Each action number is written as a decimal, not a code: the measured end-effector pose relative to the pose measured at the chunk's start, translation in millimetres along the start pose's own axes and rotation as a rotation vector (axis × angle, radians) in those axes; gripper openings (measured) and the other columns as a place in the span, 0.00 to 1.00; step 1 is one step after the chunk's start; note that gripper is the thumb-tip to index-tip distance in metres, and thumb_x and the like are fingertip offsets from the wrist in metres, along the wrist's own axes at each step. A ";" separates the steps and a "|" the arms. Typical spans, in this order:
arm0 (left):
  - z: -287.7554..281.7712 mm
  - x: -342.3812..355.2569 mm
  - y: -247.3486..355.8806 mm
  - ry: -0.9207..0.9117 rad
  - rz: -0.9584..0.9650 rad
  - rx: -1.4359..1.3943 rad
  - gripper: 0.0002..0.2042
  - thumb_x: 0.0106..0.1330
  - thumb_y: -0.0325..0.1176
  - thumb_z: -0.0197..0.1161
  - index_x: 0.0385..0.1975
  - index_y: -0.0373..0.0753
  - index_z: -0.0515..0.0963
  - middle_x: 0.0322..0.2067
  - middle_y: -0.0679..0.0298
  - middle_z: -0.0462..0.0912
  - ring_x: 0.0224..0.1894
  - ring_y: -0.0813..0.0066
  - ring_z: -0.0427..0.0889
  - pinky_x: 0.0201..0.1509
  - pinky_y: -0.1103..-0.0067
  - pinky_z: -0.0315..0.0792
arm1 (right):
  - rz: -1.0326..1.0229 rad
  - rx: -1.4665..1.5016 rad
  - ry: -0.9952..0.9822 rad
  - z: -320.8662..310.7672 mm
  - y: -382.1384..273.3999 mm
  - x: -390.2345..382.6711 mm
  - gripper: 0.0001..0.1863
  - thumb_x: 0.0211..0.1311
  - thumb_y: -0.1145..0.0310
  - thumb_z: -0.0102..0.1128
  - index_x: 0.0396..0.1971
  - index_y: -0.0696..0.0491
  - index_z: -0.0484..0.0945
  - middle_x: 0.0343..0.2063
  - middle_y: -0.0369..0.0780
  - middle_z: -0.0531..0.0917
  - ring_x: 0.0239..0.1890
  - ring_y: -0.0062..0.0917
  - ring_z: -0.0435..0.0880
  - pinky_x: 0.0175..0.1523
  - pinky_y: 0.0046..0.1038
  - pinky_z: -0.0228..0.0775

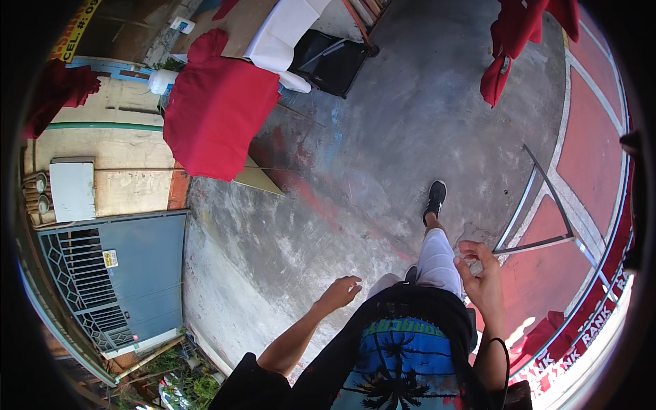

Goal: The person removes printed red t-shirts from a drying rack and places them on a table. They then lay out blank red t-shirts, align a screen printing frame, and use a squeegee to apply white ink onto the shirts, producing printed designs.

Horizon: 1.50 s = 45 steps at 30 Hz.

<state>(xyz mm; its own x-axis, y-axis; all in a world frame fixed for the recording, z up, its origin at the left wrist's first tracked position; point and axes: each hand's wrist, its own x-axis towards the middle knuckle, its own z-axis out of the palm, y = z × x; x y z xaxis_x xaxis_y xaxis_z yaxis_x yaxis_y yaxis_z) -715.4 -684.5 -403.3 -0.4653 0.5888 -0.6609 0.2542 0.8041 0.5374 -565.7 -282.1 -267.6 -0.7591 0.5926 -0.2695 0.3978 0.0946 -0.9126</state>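
My left hand hangs in the air over the concrete floor, left of my body. Its fingers are loosely bent, and I see nothing in them. Nearer my right leg is my right hand, thumb and fingers apart in a loose curve, also holding nothing I can see. Ahead on the left hangs a red shirt, out of reach of both hands. More red garments hang at the upper right.
A table with white cloth stands ahead, beside a black tray-like object. A metal frame stands at the right on red paving. The grey gate is on the left. My front foot is on the concrete.
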 end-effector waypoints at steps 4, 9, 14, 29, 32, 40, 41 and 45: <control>-62.4 86.9 66.0 0.018 0.056 -0.025 0.16 0.76 0.39 0.64 0.55 0.35 0.84 0.51 0.46 0.88 0.52 0.48 0.88 0.58 0.63 0.81 | 0.059 0.011 -0.065 0.8 -30.6 87.5 0.15 0.64 0.76 0.73 0.51 0.61 0.84 0.44 0.47 0.89 0.46 0.32 0.89 0.54 0.32 0.79; -191.7 198.4 158.0 0.108 0.276 0.071 0.17 0.77 0.37 0.63 0.57 0.31 0.81 0.55 0.46 0.86 0.57 0.45 0.84 0.65 0.61 0.76 | 0.077 0.114 -0.128 2.3 -88.1 208.9 0.15 0.67 0.76 0.71 0.51 0.63 0.84 0.44 0.44 0.90 0.46 0.26 0.89 0.53 0.28 0.80; -358.6 276.7 246.0 0.293 0.433 0.023 0.16 0.77 0.34 0.64 0.58 0.33 0.81 0.52 0.47 0.86 0.53 0.46 0.85 0.58 0.62 0.79 | 0.098 0.288 -0.216 26.1 -142.8 332.1 0.13 0.70 0.76 0.68 0.51 0.63 0.83 0.46 0.42 0.89 0.48 0.25 0.88 0.56 0.28 0.80; -917.4 665.2 430.2 0.441 0.903 0.353 0.13 0.74 0.30 0.67 0.53 0.30 0.84 0.48 0.49 0.89 0.52 0.52 0.89 0.55 0.67 0.82 | 0.325 0.883 -0.332 240.4 -300.7 793.1 0.37 0.79 0.51 0.62 0.73 0.63 0.64 0.67 0.51 0.74 0.67 0.36 0.78 0.65 0.42 0.80; -984.5 765.7 458.9 0.396 0.863 0.469 0.18 0.73 0.32 0.68 0.59 0.32 0.82 0.59 0.47 0.85 0.58 0.48 0.86 0.62 0.65 0.80 | 0.380 0.942 -0.380 270.3 -329.6 849.9 0.44 0.78 0.46 0.62 0.77 0.63 0.57 0.71 0.51 0.69 0.73 0.37 0.72 0.68 0.52 0.79; -1018.9 897.6 508.5 0.251 0.755 0.728 0.35 0.60 0.40 0.78 0.67 0.37 0.75 0.65 0.50 0.78 0.70 0.50 0.74 0.73 0.57 0.71 | 0.524 0.744 -0.321 286.7 -349.3 872.6 0.38 0.68 0.51 0.76 0.68 0.59 0.73 0.51 0.41 0.88 0.49 0.24 0.89 0.47 0.27 0.82; -1015.5 898.3 511.9 0.251 0.744 0.781 0.34 0.59 0.40 0.79 0.67 0.37 0.76 0.64 0.50 0.78 0.69 0.49 0.75 0.72 0.57 0.71 | 0.579 0.655 -0.300 286.8 -349.4 871.9 0.38 0.67 0.51 0.78 0.66 0.60 0.74 0.48 0.40 0.89 0.44 0.22 0.90 0.43 0.25 0.82; -1020.4 904.6 537.5 0.126 0.716 0.840 0.30 0.53 0.36 0.83 0.56 0.37 0.78 0.59 0.51 0.76 0.66 0.50 0.74 0.69 0.59 0.74 | 0.588 0.826 -0.212 290.7 -351.8 868.8 0.23 0.65 0.55 0.80 0.49 0.55 0.83 0.31 0.32 0.86 0.29 0.16 0.81 0.30 0.24 0.71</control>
<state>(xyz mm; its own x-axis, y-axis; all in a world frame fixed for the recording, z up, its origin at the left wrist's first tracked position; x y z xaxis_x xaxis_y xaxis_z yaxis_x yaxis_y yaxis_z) -1864.8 196.6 -177.8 -0.0523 0.9653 -0.2560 0.9701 0.1099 0.2164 -1515.0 -33.1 -270.1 -0.6659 0.2071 -0.7167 0.3183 -0.7900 -0.5241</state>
